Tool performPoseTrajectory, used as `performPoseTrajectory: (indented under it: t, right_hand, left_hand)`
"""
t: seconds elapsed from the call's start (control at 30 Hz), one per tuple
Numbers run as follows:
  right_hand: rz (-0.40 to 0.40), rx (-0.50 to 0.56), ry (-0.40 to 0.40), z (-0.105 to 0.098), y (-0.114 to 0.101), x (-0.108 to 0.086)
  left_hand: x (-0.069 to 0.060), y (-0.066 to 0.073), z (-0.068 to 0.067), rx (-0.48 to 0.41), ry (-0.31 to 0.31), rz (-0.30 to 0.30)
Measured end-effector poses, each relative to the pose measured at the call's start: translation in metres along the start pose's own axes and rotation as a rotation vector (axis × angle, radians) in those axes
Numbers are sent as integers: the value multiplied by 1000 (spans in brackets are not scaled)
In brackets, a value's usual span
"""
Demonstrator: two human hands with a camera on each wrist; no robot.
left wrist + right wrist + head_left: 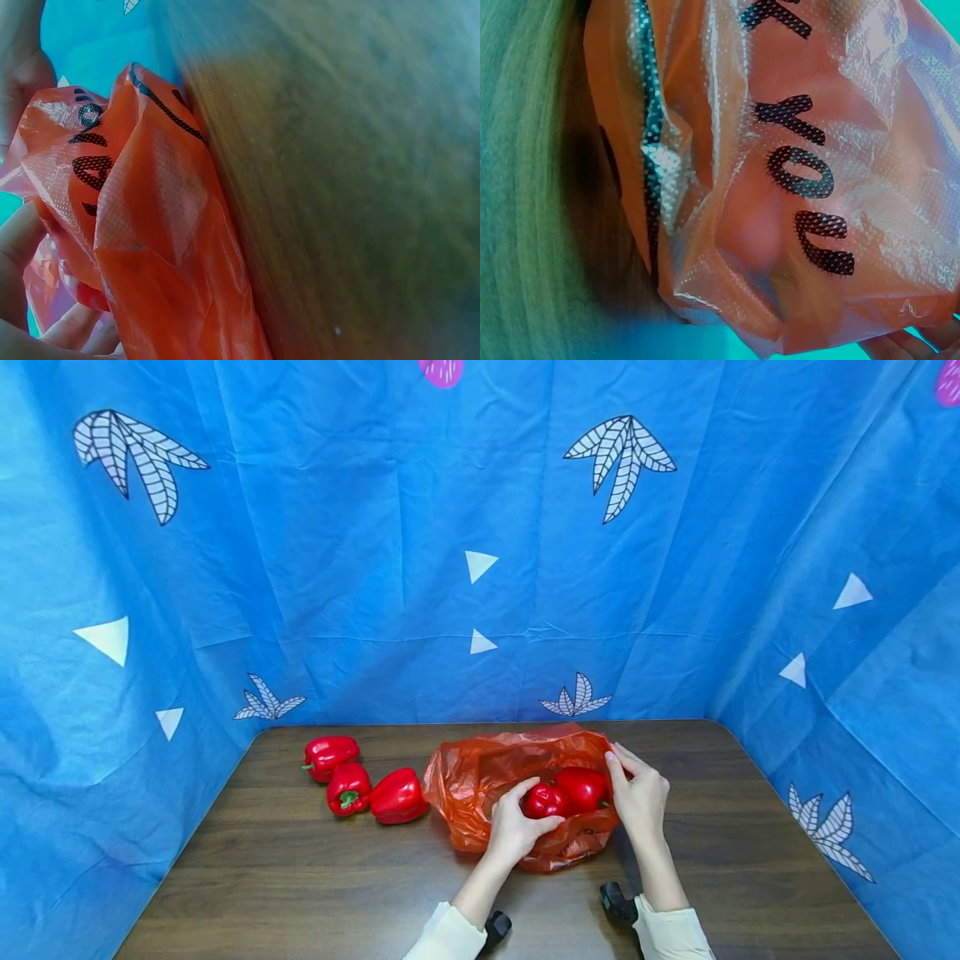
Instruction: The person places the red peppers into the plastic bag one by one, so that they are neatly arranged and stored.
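Observation:
An orange-red plastic bag (462, 781) lies on its side on the table, its mouth gaping toward me. Two red bell peppers are in its opening. My left hand (513, 828) grips the nearer pepper (544, 802) between thumb and fingers, while the other pepper (582, 788) sits just right of it. At the bag's right rim, my right hand (641, 792) pinches the plastic. In the left wrist view the bag (161, 195) hides most of the gripped pepper. Black lettering covers the bag (727, 180) in the right wrist view, where only some right fingers (904, 346) show.
Three more red bell peppers lie left of the bag: one at the back (331, 757), one in the middle (349, 789) and one closest to the bag (398, 796). The brown wooden table (300, 885) meets a blue patterned cloth (360, 568) behind and at both sides.

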State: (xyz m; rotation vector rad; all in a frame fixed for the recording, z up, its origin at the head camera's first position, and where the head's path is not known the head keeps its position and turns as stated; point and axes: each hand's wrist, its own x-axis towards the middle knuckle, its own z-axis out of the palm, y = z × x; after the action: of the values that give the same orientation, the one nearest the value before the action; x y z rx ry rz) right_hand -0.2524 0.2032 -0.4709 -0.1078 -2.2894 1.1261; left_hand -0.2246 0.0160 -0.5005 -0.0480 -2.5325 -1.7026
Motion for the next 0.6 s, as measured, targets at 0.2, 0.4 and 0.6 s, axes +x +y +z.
performPoseTrajectory:
  t: [0.2,0.4,0.6]
  right_hand:
    - [16,0,-1,0,0,0]
    - [13,1,0,0,0,0]
    - [4,8,3,0,1,0]
  left_hand:
    - [-2,1,-1,14,-9,4]
    - [-2,0,-2,10,-9,7]
    - [-2,1,-5,-37,-11,52]
